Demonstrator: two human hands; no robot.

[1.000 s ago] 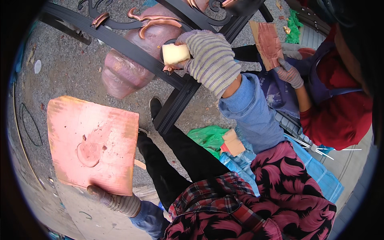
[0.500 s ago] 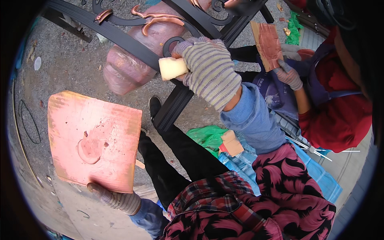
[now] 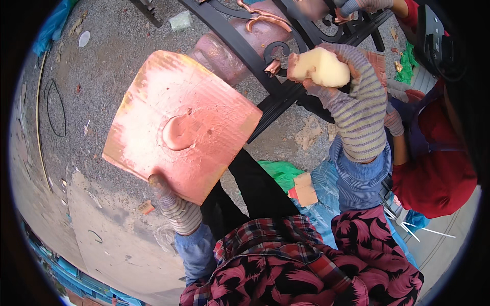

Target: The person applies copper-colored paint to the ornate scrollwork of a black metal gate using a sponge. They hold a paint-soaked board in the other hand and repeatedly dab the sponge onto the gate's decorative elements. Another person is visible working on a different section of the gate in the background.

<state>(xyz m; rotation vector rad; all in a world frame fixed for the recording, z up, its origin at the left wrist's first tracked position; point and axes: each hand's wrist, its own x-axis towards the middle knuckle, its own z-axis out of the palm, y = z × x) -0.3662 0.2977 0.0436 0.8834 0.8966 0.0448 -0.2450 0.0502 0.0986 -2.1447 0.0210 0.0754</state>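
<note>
My left hand [image 3: 176,204], in a striped knit glove, grips the near edge of a cardboard sheet [image 3: 148,122] with its thumb on top. Copper-pink paint coats the cardboard, and a wet puddle [image 3: 181,131] lies near its middle. In my gloved right hand [image 3: 357,97] is a pale yellow sponge [image 3: 322,67], its left end stained copper. Just left of the sponge, a copper-coloured collar [image 3: 273,67] sits on a scroll of the black metal railing [image 3: 245,48]. The sponge appears close to the railing; whether they touch I cannot tell.
A co-worker in red sleeves [image 3: 434,178] is at the right, one gloved hand [image 3: 365,5] at the railing's far end. Pink plastic-wrapped bulk [image 3: 224,56] lies beneath the railing. Green plastic [image 3: 280,173], blue sheeting [image 3: 321,188] and a cardboard scrap [image 3: 304,189] lie beside my legs.
The cardboard has come up and to the right, tilting, and now overlaps the railing's lower end. My right hand has drawn right with the sponge, whose copper-stained end now shows. The co-worker's hand reaches the railing.
</note>
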